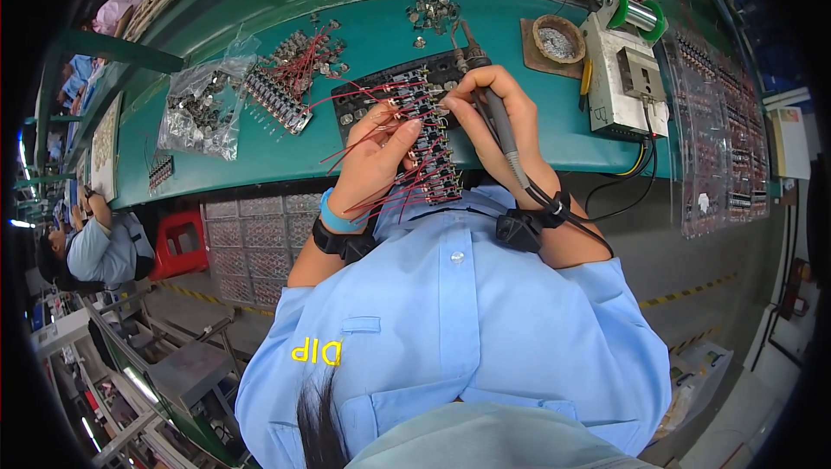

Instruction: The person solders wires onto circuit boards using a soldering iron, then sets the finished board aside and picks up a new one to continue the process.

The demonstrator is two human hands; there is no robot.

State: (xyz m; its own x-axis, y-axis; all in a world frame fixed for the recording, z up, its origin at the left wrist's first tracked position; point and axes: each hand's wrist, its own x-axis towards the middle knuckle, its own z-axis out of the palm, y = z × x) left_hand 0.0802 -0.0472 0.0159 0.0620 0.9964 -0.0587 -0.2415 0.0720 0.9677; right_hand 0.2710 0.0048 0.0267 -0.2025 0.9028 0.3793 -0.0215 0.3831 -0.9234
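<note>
A panel of small circuit boards [438, 157] with many thin red wires lies tilted across the near edge of a black fixture [351, 110]. My left hand [374, 153] grips the panel's left side, thumb and fingers pinched together among the wires. At the panel's right edge, the thumb and index finger of my right hand [506, 118] come together; whatever is between their tips is too small to make out. A soldering iron with a grey handle [499, 123] rests in that hand, its cable running down over my wrist.
Wired parts [303, 62], another board panel [277, 101] and a plastic bag of metal parts [203, 114] lie left. Small metal discs [433, 10] lie beyond. Right are a round bowl [558, 39], a soldering station [619, 80], a solder reel [636, 15] and trays [718, 131].
</note>
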